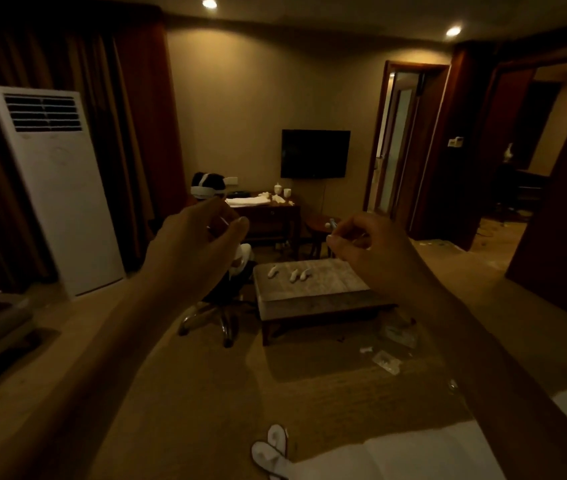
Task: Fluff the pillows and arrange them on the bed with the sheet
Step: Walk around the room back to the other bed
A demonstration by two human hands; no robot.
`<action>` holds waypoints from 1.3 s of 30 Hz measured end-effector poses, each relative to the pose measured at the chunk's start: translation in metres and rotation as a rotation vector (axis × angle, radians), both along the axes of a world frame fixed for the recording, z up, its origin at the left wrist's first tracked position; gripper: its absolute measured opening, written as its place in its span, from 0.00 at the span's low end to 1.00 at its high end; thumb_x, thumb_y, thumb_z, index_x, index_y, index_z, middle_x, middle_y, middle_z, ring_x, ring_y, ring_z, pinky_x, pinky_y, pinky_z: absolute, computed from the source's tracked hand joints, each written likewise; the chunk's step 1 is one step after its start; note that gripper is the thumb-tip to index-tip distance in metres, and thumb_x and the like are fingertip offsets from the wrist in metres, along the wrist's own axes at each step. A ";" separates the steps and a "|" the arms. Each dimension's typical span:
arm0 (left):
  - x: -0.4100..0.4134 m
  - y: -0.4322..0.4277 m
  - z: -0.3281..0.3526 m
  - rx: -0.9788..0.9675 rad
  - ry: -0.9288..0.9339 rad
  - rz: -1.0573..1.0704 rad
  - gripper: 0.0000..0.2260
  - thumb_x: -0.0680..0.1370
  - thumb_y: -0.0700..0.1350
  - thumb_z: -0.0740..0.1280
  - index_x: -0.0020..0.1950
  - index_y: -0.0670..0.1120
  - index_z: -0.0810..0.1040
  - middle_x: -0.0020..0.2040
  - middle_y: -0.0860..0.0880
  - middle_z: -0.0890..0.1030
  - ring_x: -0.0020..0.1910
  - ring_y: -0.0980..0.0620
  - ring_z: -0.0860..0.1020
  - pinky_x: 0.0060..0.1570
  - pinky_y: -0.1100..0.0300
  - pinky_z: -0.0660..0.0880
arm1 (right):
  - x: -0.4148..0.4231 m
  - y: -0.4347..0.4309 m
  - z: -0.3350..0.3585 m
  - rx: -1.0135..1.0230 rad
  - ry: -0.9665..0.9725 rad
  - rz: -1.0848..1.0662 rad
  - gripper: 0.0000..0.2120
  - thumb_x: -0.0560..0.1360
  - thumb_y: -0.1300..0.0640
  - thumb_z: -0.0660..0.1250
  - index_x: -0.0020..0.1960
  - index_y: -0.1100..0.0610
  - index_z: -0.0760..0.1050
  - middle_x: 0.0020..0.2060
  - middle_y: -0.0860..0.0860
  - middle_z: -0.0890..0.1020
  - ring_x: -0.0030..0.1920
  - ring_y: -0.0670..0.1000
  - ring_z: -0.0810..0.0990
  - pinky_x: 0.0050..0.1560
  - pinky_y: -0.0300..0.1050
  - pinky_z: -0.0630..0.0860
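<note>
No pillow is in view. A white sheet (413, 452) covers the bed corner at the bottom right. Both my arms are raised in front of me over the carpet. My left hand (195, 244) shows its back, with the fingers curled toward the thumb; what lies inside them is hidden. My right hand (368, 251) has curled fingers, and a small pale object (331, 224) shows at its fingertips, seemingly pinched. The dim light blurs the detail.
A low wooden table (313, 289) with three small white items stands ahead. A person sits on a swivel chair (219, 317) behind my left hand. A white floor air conditioner (57, 188) stands at the left. White slippers (271, 448) lie beside the bed. A desk (268, 209), a wall TV (315, 153) and open doorways are beyond.
</note>
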State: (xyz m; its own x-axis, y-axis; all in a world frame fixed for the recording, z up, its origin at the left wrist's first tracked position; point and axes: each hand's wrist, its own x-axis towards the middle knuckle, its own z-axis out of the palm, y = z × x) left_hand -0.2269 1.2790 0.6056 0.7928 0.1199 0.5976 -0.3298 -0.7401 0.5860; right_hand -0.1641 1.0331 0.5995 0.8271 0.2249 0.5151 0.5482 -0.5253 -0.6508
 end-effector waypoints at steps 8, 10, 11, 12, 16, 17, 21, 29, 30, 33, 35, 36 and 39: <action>0.166 0.041 0.017 0.045 0.015 0.023 0.10 0.82 0.56 0.64 0.55 0.52 0.80 0.42 0.58 0.80 0.35 0.59 0.81 0.34 0.57 0.78 | 0.162 0.042 0.010 -0.053 -0.012 -0.014 0.03 0.78 0.51 0.69 0.50 0.49 0.78 0.44 0.40 0.79 0.42 0.36 0.77 0.35 0.28 0.68; 0.202 0.056 0.016 0.062 0.022 0.028 0.11 0.82 0.57 0.64 0.56 0.52 0.80 0.43 0.60 0.80 0.38 0.60 0.81 0.39 0.54 0.81 | 0.195 0.056 0.010 -0.054 -0.003 -0.012 0.03 0.78 0.52 0.70 0.50 0.50 0.78 0.44 0.40 0.79 0.43 0.38 0.77 0.37 0.31 0.68; 0.220 0.064 0.015 0.066 0.017 0.028 0.11 0.81 0.58 0.64 0.56 0.53 0.80 0.43 0.61 0.80 0.39 0.60 0.81 0.42 0.52 0.82 | 0.212 0.063 0.011 -0.055 -0.003 -0.009 0.03 0.79 0.52 0.69 0.51 0.51 0.78 0.44 0.41 0.79 0.43 0.39 0.78 0.37 0.32 0.68; 0.239 0.073 0.014 0.064 0.009 0.027 0.11 0.81 0.58 0.63 0.55 0.54 0.80 0.42 0.61 0.80 0.40 0.61 0.81 0.45 0.50 0.83 | 0.229 0.071 0.011 -0.055 -0.001 -0.008 0.03 0.79 0.52 0.69 0.51 0.52 0.78 0.44 0.41 0.79 0.43 0.40 0.78 0.37 0.33 0.69; 0.317 0.110 0.008 0.054 -0.021 0.011 0.08 0.81 0.59 0.63 0.52 0.58 0.79 0.40 0.62 0.80 0.39 0.65 0.80 0.43 0.52 0.81 | 0.296 0.106 0.006 -0.051 -0.010 -0.021 0.03 0.79 0.53 0.70 0.50 0.51 0.78 0.42 0.43 0.80 0.42 0.40 0.79 0.35 0.34 0.71; 0.338 0.120 0.006 0.056 -0.028 -0.014 0.08 0.80 0.59 0.63 0.52 0.58 0.79 0.40 0.62 0.80 0.40 0.68 0.80 0.40 0.56 0.79 | 0.313 0.114 0.004 -0.057 -0.016 -0.032 0.02 0.79 0.52 0.70 0.50 0.51 0.78 0.42 0.42 0.80 0.42 0.39 0.79 0.34 0.33 0.71; 0.420 0.162 -0.002 0.060 -0.035 -0.095 0.05 0.81 0.58 0.64 0.51 0.59 0.77 0.40 0.61 0.81 0.41 0.68 0.80 0.36 0.60 0.78 | 0.384 0.151 -0.006 -0.062 -0.023 -0.083 0.02 0.78 0.52 0.70 0.49 0.49 0.78 0.42 0.42 0.80 0.43 0.38 0.80 0.34 0.35 0.76; 0.578 0.243 0.005 -0.002 -0.020 -0.244 0.03 0.82 0.54 0.66 0.51 0.59 0.79 0.39 0.61 0.80 0.42 0.69 0.79 0.37 0.62 0.74 | 0.509 0.218 0.003 0.057 -0.025 -0.220 0.02 0.77 0.50 0.71 0.46 0.45 0.78 0.41 0.44 0.82 0.41 0.41 0.82 0.35 0.28 0.73; 0.595 0.248 0.006 -0.007 -0.023 -0.260 0.03 0.82 0.53 0.67 0.49 0.62 0.78 0.37 0.60 0.81 0.41 0.68 0.80 0.37 0.61 0.74 | 0.523 0.222 0.004 0.042 -0.025 -0.242 0.02 0.77 0.49 0.70 0.47 0.45 0.78 0.42 0.43 0.82 0.42 0.40 0.81 0.34 0.30 0.74; 0.648 0.258 0.005 -0.029 0.000 -0.305 0.06 0.82 0.54 0.67 0.46 0.62 0.78 0.41 0.65 0.82 0.40 0.63 0.81 0.39 0.55 0.79 | 0.567 0.230 0.008 0.014 -0.039 -0.296 0.02 0.77 0.47 0.69 0.47 0.43 0.77 0.41 0.40 0.81 0.43 0.38 0.80 0.36 0.31 0.72; 0.686 0.258 0.003 -0.059 0.012 -0.328 0.06 0.82 0.56 0.66 0.47 0.59 0.80 0.39 0.58 0.83 0.39 0.59 0.82 0.42 0.52 0.81 | 0.598 0.230 0.009 0.023 -0.057 -0.316 0.02 0.77 0.48 0.70 0.47 0.45 0.77 0.41 0.39 0.81 0.43 0.37 0.80 0.35 0.29 0.73; 0.706 0.257 0.003 -0.074 0.019 -0.340 0.07 0.82 0.56 0.66 0.48 0.57 0.81 0.39 0.56 0.83 0.40 0.55 0.83 0.42 0.51 0.81 | 0.614 0.229 0.008 0.026 -0.063 -0.324 0.02 0.77 0.49 0.70 0.47 0.46 0.78 0.41 0.40 0.81 0.43 0.37 0.80 0.35 0.28 0.73; 0.767 0.241 0.001 -0.068 0.039 -0.384 0.10 0.81 0.56 0.65 0.49 0.52 0.82 0.39 0.52 0.83 0.38 0.52 0.83 0.40 0.51 0.80 | 0.663 0.218 0.006 0.013 -0.056 -0.364 0.02 0.78 0.52 0.71 0.48 0.50 0.78 0.41 0.42 0.81 0.41 0.37 0.80 0.36 0.27 0.73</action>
State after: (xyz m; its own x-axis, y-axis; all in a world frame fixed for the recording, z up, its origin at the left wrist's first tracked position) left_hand 0.5401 1.5200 0.6069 0.8095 -0.1516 0.5673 -0.5520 -0.5258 0.6471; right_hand 0.4991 1.2515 0.6051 0.8220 -0.0856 0.5631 0.3623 -0.6843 -0.6329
